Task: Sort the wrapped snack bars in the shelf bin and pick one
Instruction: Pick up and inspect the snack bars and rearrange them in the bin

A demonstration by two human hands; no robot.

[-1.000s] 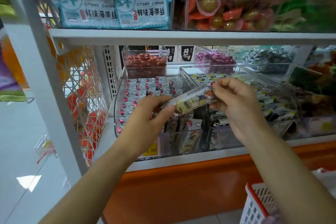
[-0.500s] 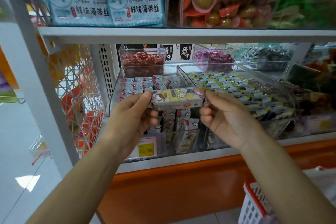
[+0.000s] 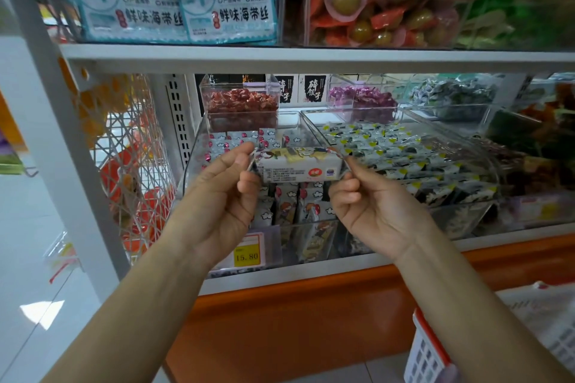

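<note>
Red-rimmed basket [image 3: 431, 336]: nearest item, low and outboard of my right forearm; its contents are not visible.
Left hand [image 3: 217, 193]: thumb and forefinger pinch the left end seal of the snack bar [image 3: 295, 165]; the other fingers are curled beneath.
Right hand [image 3: 373, 205]: pinches the right end seal in the same way; the other fingers are curled loosely toward the palm.
Snack bar position: suspended level between both hands, clear of the bin, small-print panel toward me.
Price tag [image 3: 247, 253]: just below the left hand, on the bin front; reads 15.80.
Shelf bin [image 3: 193, 158]: directly behind and below both hands; more wrapped bars stand upright at its front and lie flat toward its back.
Neighbouring bin [image 3: 404, 158]: beyond the right hand; holds green-and-yellow wrapped pieces.
Rear bin [image 3: 241, 102]: beyond the left fingertips; holds red wrapped sweets.
Progress, done: one bar is out of the bin and in hand, so I judge the pick made.
Progress, left: I cannot confirm that sorting is finished. I judge the label check to be in hand, with a keep-or-return decision outstanding.
Change from 0.5 s ago: the bar has rolled about its long axis. The illustrated yellow face was toward me; it now lies on top.
Change from 1.0 s ago: the bar was tilted, left end low; it is now level.
</note>
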